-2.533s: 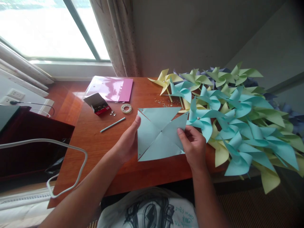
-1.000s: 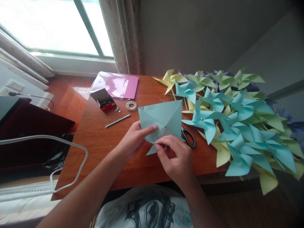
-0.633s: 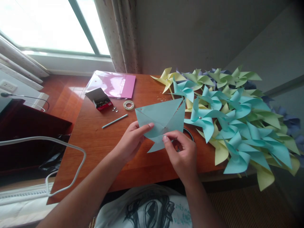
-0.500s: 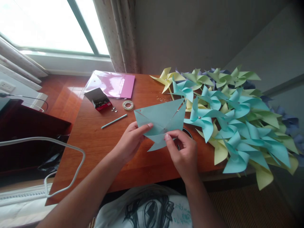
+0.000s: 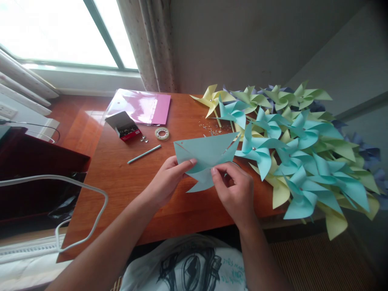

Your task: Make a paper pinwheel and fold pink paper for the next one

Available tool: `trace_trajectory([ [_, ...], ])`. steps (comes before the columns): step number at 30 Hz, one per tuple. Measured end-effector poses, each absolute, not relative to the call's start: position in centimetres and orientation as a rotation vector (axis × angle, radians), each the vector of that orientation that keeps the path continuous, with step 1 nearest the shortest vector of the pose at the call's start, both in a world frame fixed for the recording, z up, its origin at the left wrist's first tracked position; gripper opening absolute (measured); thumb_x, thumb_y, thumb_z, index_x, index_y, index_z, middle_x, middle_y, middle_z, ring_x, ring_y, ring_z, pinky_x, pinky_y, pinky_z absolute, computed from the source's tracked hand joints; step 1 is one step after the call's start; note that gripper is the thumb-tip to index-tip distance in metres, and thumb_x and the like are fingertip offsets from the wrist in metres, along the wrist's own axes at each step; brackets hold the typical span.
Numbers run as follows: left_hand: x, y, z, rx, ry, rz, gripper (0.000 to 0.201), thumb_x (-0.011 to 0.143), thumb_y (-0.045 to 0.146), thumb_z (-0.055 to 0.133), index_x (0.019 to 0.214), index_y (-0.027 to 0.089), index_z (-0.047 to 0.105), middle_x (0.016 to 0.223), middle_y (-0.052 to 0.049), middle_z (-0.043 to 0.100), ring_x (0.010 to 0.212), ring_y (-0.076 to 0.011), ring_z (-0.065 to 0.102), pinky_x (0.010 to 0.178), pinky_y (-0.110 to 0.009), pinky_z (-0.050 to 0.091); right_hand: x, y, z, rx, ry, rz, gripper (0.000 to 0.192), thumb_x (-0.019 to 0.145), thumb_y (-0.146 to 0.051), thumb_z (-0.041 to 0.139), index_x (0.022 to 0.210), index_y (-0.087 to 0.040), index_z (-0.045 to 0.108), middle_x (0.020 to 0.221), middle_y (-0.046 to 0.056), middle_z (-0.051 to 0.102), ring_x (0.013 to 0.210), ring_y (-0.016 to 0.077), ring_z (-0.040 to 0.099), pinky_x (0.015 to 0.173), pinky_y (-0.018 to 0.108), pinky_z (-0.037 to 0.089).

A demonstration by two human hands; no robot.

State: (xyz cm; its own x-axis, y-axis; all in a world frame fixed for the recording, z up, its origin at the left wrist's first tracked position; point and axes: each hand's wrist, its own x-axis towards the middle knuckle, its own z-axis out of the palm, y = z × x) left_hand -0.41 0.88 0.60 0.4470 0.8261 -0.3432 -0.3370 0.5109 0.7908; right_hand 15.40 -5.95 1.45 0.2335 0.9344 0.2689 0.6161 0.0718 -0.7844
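A light blue sheet of paper (image 5: 209, 149), slit in from its corners, is held up over the table between my two hands. My left hand (image 5: 173, 178) grips its left side, thumb on top and fingers underneath. With thumb and forefinger my right hand (image 5: 234, 184) pinches the paper's near part, where a flap is folded toward the middle. A small hole shows near the upper left corner. Left of the paper lie a thin light blue stick (image 5: 144, 154), a roll of tape (image 5: 161, 133) and an open red box (image 5: 125, 128) of small metal pieces.
Many blue, yellow, green and purple paper pinwheels (image 5: 253, 148) cover the table's right side. Pink paper in a clear sleeve (image 5: 160, 109) lies at the back left. Tiny scraps (image 5: 209, 127) are scattered behind the blue sheet. A white cable (image 5: 104, 198) loops over the table's left edge.
The paper's near flap has been bent further in toward the middle, along with my right fingers. The sheet now sits slightly lower and further right. My left hand keeps its grip.
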Motion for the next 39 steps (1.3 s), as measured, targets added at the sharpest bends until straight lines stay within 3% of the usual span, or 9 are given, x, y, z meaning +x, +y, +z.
trace_trajectory([
  [7, -0.4, 0.9, 0.7, 0.724, 0.813, 0.794, 0.016, 0.079, 0.03, 0.079, 0.086, 0.015, 0.078, 0.081, -0.005, 0.078, 0.076, -0.0202, 0.069, 0.075, -0.029, 0.053, 15.6, -6.1, 1.0, -1.653, -1.567, 0.323, 0.016, 0.092, -0.019, 0.06, 0.077, -0.02, 0.066, 0.07, 0.001, 0.064, 0.059, 0.0146, 0.054, 0.057, 0.027, 0.042],
  [12, -0.7, 0.8, 0.7, 0.832, 0.717, 0.763, 0.031, 0.085, 0.042, 0.074, 0.1, 0.015, 0.077, 0.098, -0.009, 0.079, 0.091, -0.0257, 0.073, 0.085, -0.033, 0.053, 15.6, -6.1, 0.9, -1.688, -1.596, 0.225, 0.016, 0.094, -0.021, 0.059, 0.079, -0.02, 0.065, 0.072, 0.002, 0.064, 0.061, 0.0161, 0.055, 0.059, 0.029, 0.042],
  [16, -0.6, 0.6, 0.8, 0.919, 0.628, 0.788, 0.045, 0.074, 0.043, 0.085, 0.109, 0.016, 0.074, 0.108, -0.011, 0.078, 0.102, -0.0287, 0.072, 0.091, -0.035, 0.053, 15.3, -5.8, 1.0, -1.696, -1.542, 0.172, 0.016, 0.093, -0.021, 0.06, 0.078, -0.02, 0.065, 0.068, 0.002, 0.062, 0.059, 0.0162, 0.054, 0.058, 0.029, 0.042],
  [21, -0.1, 0.3, 1.4, 0.907, 0.69, 0.808, 0.055, 0.062, 0.03, 0.094, 0.11, 0.016, 0.073, 0.107, -0.011, 0.079, 0.105, -0.0321, 0.071, 0.092, -0.039, 0.055, 14.8, -5.6, 1.1, -1.706, -1.478, 0.164, 0.019, 0.093, -0.024, 0.062, 0.074, -0.02, 0.064, 0.065, 0.001, 0.065, 0.057, 0.0161, 0.055, 0.058, 0.029, 0.042],
  [26, -0.2, 0.3, 1.2, 0.909, 0.711, 0.856, 0.043, 0.066, 0.034, 0.091, 0.102, 0.016, 0.075, 0.095, -0.009, 0.08, 0.097, -0.029, 0.073, 0.09, -0.038, 0.056, 14.6, -5.5, 1.2, -1.71, -1.46, 0.191, 0.024, 0.094, -0.026, 0.062, 0.07, -0.02, 0.065, 0.064, 0.002, 0.065, 0.057, 0.0156, 0.056, 0.058, 0.028, 0.041],
  [29, -0.3, 0.2, 1.1, 0.948, 0.702, 0.856, 0.047, 0.062, 0.037, 0.092, 0.101, 0.017, 0.075, 0.091, -0.008, 0.079, 0.099, -0.0293, 0.072, 0.087, -0.035, 0.056, 14.6, -5.5, 1.2, -1.723, -1.427, 0.241, 0.027, 0.094, -0.029, 0.061, 0.068, -0.02, 0.064, 0.06, 0.001, 0.062, 0.054, 0.0152, 0.054, 0.056, 0.028, 0.04],
  [33, 0.1, 0.0, 1.1, 0.978, 0.754, 0.888, 0.047, 0.053, 0.023, 0.097, 0.093, 0.017, 0.074, 0.092, -0.006, 0.078, 0.098, -0.0279, 0.071, 0.088, -0.033, 0.054, 14.3, -5.3, 1.2, -1.713, -1.365, 0.338, 0.029, 0.093, -0.03, 0.061, 0.065, -0.02, 0.064, 0.058, 0.0, 0.062, 0.054, 0.0151, 0.054, 0.055, 0.027, 0.041],
  [39, 0.2, -0.1, 0.9, 0.898, 0.879, 0.967, 0.03, 0.065, 0.023, 0.09, 0.087, 0.017, 0.071, 0.088, -0.003, 0.077, 0.081, -0.0202, 0.069, 0.078, -0.031, 0.056, 14.1, -5.4, 1.5, -1.681, -1.333, 0.474, 0.027, 0.092, -0.03, 0.063, 0.068, -0.019, 0.067, 0.059, 0.0, 0.064, 0.054, 0.0141, 0.053, 0.054, 0.026, 0.042],
])
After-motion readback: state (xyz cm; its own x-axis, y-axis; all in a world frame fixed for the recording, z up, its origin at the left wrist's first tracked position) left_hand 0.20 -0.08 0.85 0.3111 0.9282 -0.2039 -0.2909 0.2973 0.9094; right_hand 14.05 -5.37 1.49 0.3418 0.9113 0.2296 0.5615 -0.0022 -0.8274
